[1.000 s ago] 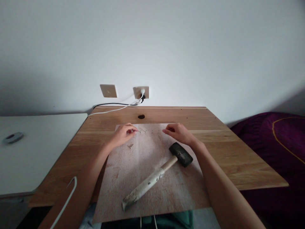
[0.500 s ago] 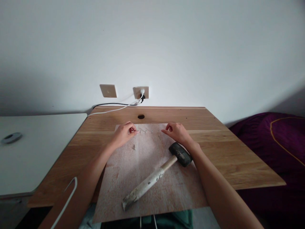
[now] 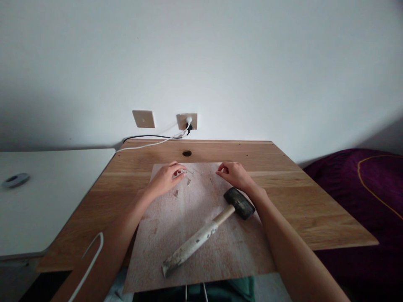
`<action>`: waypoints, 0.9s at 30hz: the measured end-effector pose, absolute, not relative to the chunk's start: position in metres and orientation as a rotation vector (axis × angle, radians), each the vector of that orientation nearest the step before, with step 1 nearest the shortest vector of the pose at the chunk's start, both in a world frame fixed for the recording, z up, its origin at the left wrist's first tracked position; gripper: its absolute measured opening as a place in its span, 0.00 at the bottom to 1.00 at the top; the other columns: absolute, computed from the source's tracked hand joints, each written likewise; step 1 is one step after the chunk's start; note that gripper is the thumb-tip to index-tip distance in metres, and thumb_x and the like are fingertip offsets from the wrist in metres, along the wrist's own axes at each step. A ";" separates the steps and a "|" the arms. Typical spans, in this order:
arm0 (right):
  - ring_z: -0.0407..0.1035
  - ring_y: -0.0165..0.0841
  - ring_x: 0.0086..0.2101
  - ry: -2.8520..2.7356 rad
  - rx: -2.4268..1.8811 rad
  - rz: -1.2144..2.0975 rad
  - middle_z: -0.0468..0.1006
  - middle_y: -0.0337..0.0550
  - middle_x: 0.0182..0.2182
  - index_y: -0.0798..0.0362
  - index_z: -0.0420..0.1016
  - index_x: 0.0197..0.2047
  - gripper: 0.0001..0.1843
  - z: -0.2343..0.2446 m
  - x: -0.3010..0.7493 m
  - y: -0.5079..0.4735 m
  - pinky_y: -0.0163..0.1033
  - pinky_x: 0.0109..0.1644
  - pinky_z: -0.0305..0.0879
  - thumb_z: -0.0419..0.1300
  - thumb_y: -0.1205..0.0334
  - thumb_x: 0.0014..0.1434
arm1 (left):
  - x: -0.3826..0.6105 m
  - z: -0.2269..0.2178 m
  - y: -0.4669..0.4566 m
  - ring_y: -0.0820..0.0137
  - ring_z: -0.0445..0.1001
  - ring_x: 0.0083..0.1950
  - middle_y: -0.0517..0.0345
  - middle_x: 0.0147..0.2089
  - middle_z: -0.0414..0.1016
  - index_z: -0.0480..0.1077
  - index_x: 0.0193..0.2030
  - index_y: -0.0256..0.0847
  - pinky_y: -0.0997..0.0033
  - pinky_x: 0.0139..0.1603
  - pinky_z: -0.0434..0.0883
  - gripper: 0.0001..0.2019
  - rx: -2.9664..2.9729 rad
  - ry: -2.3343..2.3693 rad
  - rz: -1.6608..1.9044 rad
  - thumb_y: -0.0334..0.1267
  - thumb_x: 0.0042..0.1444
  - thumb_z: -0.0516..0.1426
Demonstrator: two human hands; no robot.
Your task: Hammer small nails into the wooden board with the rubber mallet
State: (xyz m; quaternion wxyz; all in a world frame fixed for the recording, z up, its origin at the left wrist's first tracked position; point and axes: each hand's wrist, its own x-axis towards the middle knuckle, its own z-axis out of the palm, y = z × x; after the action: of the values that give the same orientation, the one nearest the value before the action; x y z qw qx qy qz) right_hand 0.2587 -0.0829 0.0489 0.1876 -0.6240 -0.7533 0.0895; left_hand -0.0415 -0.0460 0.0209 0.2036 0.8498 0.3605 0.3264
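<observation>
A thin wooden board (image 3: 201, 235) lies in front of me, with several small nails (image 3: 193, 172) in a row near its far edge. My left hand (image 3: 170, 176) is closed, thumb and finger pinched at the leftmost nail of the row. My right hand (image 3: 234, 173) rests closed at the row's right end, fingers curled; anything in its fingertips is too small to make out. Small loose pieces, apparently nails (image 3: 189, 182), lie closer to me. A rubber mallet (image 3: 239, 204) lies diagonally across the board, its black head beside my right forearm.
The board sits on a wooden desk (image 3: 315, 209) against a white wall. A wall socket (image 3: 187, 121) holds plugs with black and white cables (image 3: 151, 145). To the left stands a white table (image 3: 56, 201); to the right, a purple beanbag-like thing (image 3: 346, 180).
My left hand has shifted slightly right, over the leftmost nail. A small piece now shows on the board just below its fingertips. My right hand has barely moved.
</observation>
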 end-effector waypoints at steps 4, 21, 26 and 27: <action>0.72 0.31 0.26 -2.142 -1.722 0.291 0.80 0.39 0.25 0.53 0.84 0.37 0.07 0.051 0.259 -0.084 0.33 0.34 0.61 0.63 0.63 0.61 | -0.042 0.017 -0.044 0.70 0.74 0.37 0.55 0.41 0.75 0.79 0.47 0.43 0.69 0.42 0.70 0.09 2.384 1.005 0.884 0.38 0.66 0.58; 0.76 0.33 0.33 -2.155 -1.572 0.353 0.83 0.43 0.34 0.53 0.82 0.37 0.07 0.048 0.262 -0.082 0.35 0.42 0.68 0.61 0.68 0.59 | -0.031 0.025 -0.038 0.65 0.79 0.45 0.56 0.43 0.81 0.81 0.44 0.45 0.67 0.48 0.72 0.09 2.587 0.988 0.765 0.32 0.67 0.57; 0.77 0.32 0.33 -2.138 -1.540 0.419 0.84 0.42 0.33 0.54 0.82 0.38 0.12 0.051 0.259 -0.080 0.34 0.40 0.69 0.59 0.73 0.54 | -0.027 0.041 -0.036 0.66 0.79 0.43 0.57 0.41 0.81 0.80 0.42 0.43 0.70 0.45 0.71 0.09 2.752 1.031 0.545 0.31 0.67 0.57; 0.77 0.32 0.33 -2.133 -1.533 0.436 0.85 0.43 0.34 0.54 0.82 0.39 0.12 0.054 0.258 -0.080 0.34 0.39 0.69 0.59 0.73 0.54 | -0.027 0.043 -0.035 0.66 0.79 0.43 0.57 0.41 0.81 0.80 0.42 0.43 0.70 0.44 0.71 0.08 2.772 1.032 0.512 0.31 0.66 0.58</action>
State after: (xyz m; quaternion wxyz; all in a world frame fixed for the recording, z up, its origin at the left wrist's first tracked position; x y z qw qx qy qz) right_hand 0.2577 -0.0802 0.0537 0.2372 -0.5594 -0.7781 0.1591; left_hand -0.0267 -0.0355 0.0434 0.0696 0.9212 0.3430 0.1700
